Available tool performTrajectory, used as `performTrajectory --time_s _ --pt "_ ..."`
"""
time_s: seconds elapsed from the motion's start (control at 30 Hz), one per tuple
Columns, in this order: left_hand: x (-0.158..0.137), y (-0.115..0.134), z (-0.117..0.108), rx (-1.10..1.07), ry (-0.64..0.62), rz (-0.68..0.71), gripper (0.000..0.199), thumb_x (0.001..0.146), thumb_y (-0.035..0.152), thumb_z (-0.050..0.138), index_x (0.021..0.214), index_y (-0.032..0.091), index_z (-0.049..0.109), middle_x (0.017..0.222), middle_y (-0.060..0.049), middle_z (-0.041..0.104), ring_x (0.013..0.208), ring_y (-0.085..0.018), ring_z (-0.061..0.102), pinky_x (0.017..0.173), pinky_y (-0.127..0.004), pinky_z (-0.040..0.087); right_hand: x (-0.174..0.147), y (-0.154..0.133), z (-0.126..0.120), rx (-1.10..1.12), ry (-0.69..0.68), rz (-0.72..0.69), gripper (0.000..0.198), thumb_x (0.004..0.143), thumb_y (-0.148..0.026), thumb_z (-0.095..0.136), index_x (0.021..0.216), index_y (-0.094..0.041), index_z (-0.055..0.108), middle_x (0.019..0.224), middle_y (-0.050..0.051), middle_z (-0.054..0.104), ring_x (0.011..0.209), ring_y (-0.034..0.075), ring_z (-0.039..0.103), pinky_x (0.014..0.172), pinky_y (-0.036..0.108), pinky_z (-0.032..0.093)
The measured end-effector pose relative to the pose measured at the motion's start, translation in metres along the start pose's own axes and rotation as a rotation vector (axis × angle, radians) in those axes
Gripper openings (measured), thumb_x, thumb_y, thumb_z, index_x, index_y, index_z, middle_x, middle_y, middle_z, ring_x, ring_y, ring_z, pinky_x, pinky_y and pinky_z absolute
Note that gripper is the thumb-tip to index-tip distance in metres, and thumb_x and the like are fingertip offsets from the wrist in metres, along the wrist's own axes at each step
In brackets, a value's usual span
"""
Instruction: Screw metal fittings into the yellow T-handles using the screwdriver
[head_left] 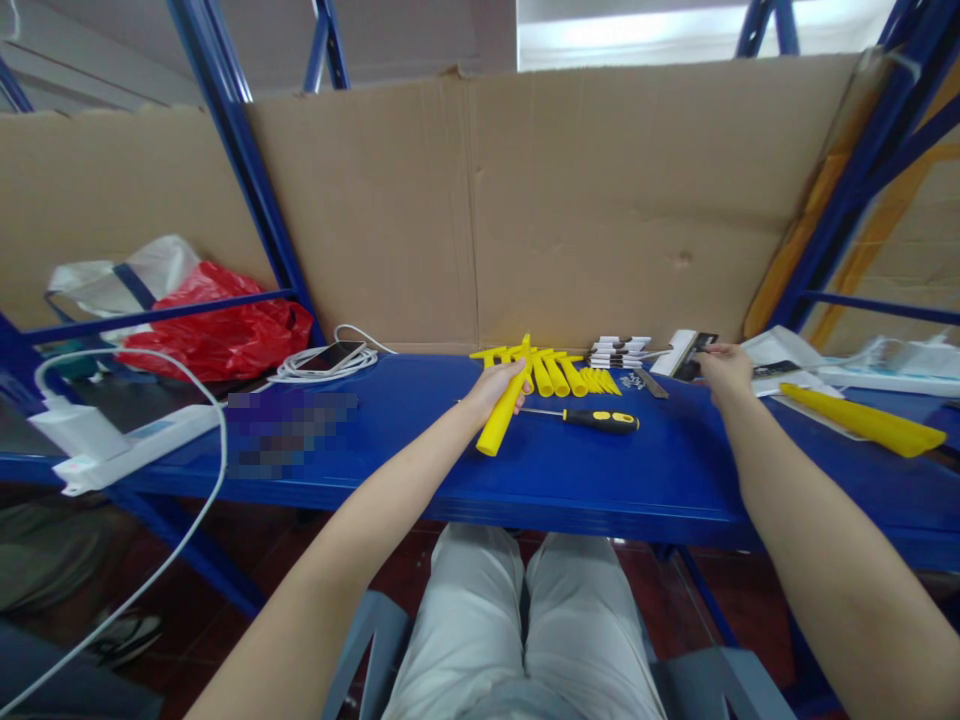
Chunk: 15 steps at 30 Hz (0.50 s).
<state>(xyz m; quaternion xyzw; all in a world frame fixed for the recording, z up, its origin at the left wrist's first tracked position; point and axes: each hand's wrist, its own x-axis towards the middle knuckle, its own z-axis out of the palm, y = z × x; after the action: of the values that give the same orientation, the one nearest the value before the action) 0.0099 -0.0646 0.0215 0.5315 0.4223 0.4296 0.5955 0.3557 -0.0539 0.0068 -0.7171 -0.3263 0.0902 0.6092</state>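
My left hand is closed around a yellow plastic handle, tilted, with its wide round end toward me and a narrower crosspiece at the top. At the right, my right hand pinches the edge of a black-and-white printed card. Beyond my left hand lies a row of similar yellow handles and several small yellow wedge-shaped pieces. A screwdriver with a black and yellow grip rests on the blue table, its shaft pointing toward my left hand.
Small metal parts, a flat metal strip and stacked black-and-white bundles lie at the back. A long yellow piece lies far right. Leftward are a phone, coiled cable, power strip and red bag. Cardboard stands behind.
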Motion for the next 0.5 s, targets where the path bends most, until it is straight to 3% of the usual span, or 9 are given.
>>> performTrajectory --time_s 0.13,0.3,0.4,0.5 --pt "-0.001 0.0 0.0 0.002 -0.004 -0.001 0.034 0.104 0.028 0.042 0.073 0.017 0.051 0.047 0.003 0.054 0.03 -0.007 0.043 0.033 -0.02 0.032 0.006 0.017 0.004 -0.179 -0.057 -0.031 0.039 0.071 -0.008 0.057 0.108 -0.01 0.071 0.086 0.01 0.07 0.078 0.022 0.065 0.074 0.034 0.054" --pt "0.0 -0.001 0.0 0.001 0.002 0.001 0.033 0.103 0.029 0.044 0.075 0.017 0.054 0.048 0.002 0.055 0.031 -0.007 0.043 0.033 -0.02 0.033 0.017 0.032 0.002 -0.514 -0.141 -0.139 0.052 0.075 -0.021 0.061 0.125 -0.009 0.067 0.114 0.021 0.071 0.1 0.033 0.068 0.086 0.041 0.054" --pt "0.002 -0.002 0.0 -0.002 0.008 0.003 0.032 0.103 0.03 0.045 0.076 0.016 0.056 0.05 0.002 0.055 0.032 -0.008 0.044 0.035 -0.02 0.034 0.023 0.033 0.002 -0.675 -0.157 -0.238 0.052 0.078 -0.033 0.062 0.126 -0.014 0.068 0.12 0.02 0.07 0.108 0.035 0.066 0.089 0.044 0.052" --pt "0.002 -0.001 0.0 -0.003 0.009 0.004 0.033 0.103 0.032 0.046 0.076 0.016 0.056 0.05 0.002 0.055 0.033 -0.007 0.043 0.036 -0.02 0.035 0.028 0.031 0.003 -0.775 -0.221 -0.415 0.043 0.078 -0.045 0.062 0.111 -0.02 0.075 0.11 0.015 0.073 0.104 0.035 0.067 0.085 0.046 0.053"
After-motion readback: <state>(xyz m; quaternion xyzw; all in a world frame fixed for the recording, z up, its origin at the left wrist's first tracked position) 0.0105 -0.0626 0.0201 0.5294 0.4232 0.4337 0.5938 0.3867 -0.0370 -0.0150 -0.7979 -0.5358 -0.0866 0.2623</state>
